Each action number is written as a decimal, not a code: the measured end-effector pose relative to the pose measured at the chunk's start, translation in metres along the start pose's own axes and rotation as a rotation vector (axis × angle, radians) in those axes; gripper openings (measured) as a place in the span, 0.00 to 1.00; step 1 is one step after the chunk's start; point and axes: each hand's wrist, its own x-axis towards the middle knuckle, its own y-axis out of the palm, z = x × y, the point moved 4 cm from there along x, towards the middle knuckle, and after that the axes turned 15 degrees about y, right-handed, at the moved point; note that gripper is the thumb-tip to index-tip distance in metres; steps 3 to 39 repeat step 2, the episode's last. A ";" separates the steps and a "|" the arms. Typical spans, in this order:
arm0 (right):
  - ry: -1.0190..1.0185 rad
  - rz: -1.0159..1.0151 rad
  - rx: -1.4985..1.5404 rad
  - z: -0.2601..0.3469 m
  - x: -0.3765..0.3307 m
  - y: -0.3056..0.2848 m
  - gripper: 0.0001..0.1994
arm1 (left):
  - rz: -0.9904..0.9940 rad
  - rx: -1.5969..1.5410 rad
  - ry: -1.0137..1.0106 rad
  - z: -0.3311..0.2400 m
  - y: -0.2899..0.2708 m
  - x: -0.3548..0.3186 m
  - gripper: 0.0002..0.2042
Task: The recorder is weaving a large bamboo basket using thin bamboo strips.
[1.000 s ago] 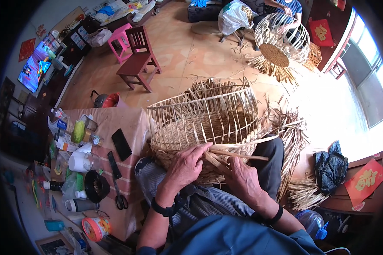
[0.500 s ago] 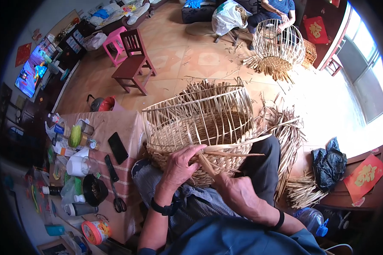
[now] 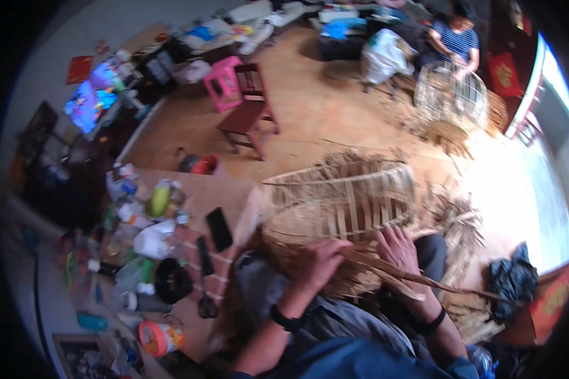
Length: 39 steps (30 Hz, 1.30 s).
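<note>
A half-woven straw basket rests on my lap, its side facing up, with open upright stakes between the woven part and a rim band. My left hand is closed at the near edge of the weave, pinching the end of a long, flat dried-leaf strip. From there the strip runs right, across my right hand and wrist, and its tail hangs out past my right knee. My right hand lies against the basket stakes, fingers stretched forward and somewhat apart. Motion blur hides the fingertips' exact contact.
At left, a cloth-covered table bears a phone, scissors, a black bowl and bottles. Loose straw and a black bag lie at right. Beyond stand a wooden chair and a person with another basket.
My right hand has let the strip's held part go and moved up onto the stakes. The strip now trails rightward over that wrist. The whole view has shifted, so things appear further right and lower.
</note>
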 end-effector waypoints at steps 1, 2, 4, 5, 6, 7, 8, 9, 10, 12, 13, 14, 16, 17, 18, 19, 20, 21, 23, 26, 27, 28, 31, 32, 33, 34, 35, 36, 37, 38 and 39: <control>-0.027 0.026 -0.029 0.000 -0.003 0.012 0.17 | 0.023 0.001 -0.032 0.000 -0.004 -0.003 0.19; -0.068 0.011 0.011 0.015 0.010 0.018 0.17 | 0.011 0.058 -0.042 0.004 -0.025 -0.004 0.19; -0.068 0.011 0.011 0.015 0.010 0.018 0.17 | 0.011 0.058 -0.042 0.004 -0.025 -0.004 0.19; -0.068 0.011 0.011 0.015 0.010 0.018 0.17 | 0.011 0.058 -0.042 0.004 -0.025 -0.004 0.19; -0.068 0.011 0.011 0.015 0.010 0.018 0.17 | 0.011 0.058 -0.042 0.004 -0.025 -0.004 0.19; -0.068 0.011 0.011 0.015 0.010 0.018 0.17 | 0.011 0.058 -0.042 0.004 -0.025 -0.004 0.19; -0.068 0.011 0.011 0.015 0.010 0.018 0.17 | 0.011 0.058 -0.042 0.004 -0.025 -0.004 0.19; -0.068 0.011 0.011 0.015 0.010 0.018 0.17 | 0.011 0.058 -0.042 0.004 -0.025 -0.004 0.19; -0.068 0.011 0.011 0.015 0.010 0.018 0.17 | 0.011 0.058 -0.042 0.004 -0.025 -0.004 0.19; -0.068 0.011 0.011 0.015 0.010 0.018 0.17 | 0.011 0.058 -0.042 0.004 -0.025 -0.004 0.19; -0.068 0.011 0.011 0.015 0.010 0.018 0.17 | 0.011 0.058 -0.042 0.004 -0.025 -0.004 0.19; -0.068 0.011 0.011 0.015 0.010 0.018 0.17 | 0.011 0.058 -0.042 0.004 -0.025 -0.004 0.19; -0.068 0.011 0.011 0.015 0.010 0.018 0.17 | 0.011 0.058 -0.042 0.004 -0.025 -0.004 0.19; -0.068 0.011 0.011 0.015 0.010 0.018 0.17 | 0.011 0.058 -0.042 0.004 -0.025 -0.004 0.19; -0.068 0.011 0.011 0.015 0.010 0.018 0.17 | 0.011 0.058 -0.042 0.004 -0.025 -0.004 0.19; -0.068 0.011 0.011 0.015 0.010 0.018 0.17 | 0.011 0.058 -0.042 0.004 -0.025 -0.004 0.19; -0.068 0.011 0.011 0.015 0.010 0.018 0.17 | 0.011 0.058 -0.042 0.004 -0.025 -0.004 0.19; -0.068 0.011 0.011 0.015 0.010 0.018 0.17 | 0.011 0.058 -0.042 0.004 -0.025 -0.004 0.19; -0.068 0.011 0.011 0.015 0.010 0.018 0.17 | 0.011 0.058 -0.042 0.004 -0.025 -0.004 0.19; -0.068 0.011 0.011 0.015 0.010 0.018 0.17 | 0.011 0.058 -0.042 0.004 -0.025 -0.004 0.19; -0.068 0.011 0.011 0.015 0.010 0.018 0.17 | 0.011 0.058 -0.042 0.004 -0.025 -0.004 0.19; -0.068 0.011 0.011 0.015 0.010 0.018 0.17 | 0.011 0.058 -0.042 0.004 -0.025 -0.004 0.19; -0.068 0.011 0.011 0.015 0.010 0.018 0.17 | 0.011 0.058 -0.042 0.004 -0.025 -0.004 0.19; -0.068 0.011 0.011 0.015 0.010 0.018 0.17 | 0.011 0.058 -0.042 0.004 -0.025 -0.004 0.19; -0.068 0.011 0.011 0.015 0.010 0.018 0.17 | 0.011 0.058 -0.042 0.004 -0.025 -0.004 0.19; -0.068 0.011 0.011 0.015 0.010 0.018 0.17 | 0.011 0.058 -0.042 0.004 -0.025 -0.004 0.19; -0.068 0.011 0.011 0.015 0.010 0.018 0.17 | 0.011 0.058 -0.042 0.004 -0.025 -0.004 0.19; -0.068 0.011 0.011 0.015 0.010 0.018 0.17 | 0.011 0.058 -0.042 0.004 -0.025 -0.004 0.19; -0.068 0.011 0.011 0.015 0.010 0.018 0.17 | 0.011 0.058 -0.042 0.004 -0.025 -0.004 0.19; -0.068 0.011 0.011 0.015 0.010 0.018 0.17 | 0.011 0.058 -0.042 0.004 -0.025 -0.004 0.19; -0.068 0.011 0.011 0.015 0.010 0.018 0.17 | 0.011 0.058 -0.042 0.004 -0.025 -0.004 0.19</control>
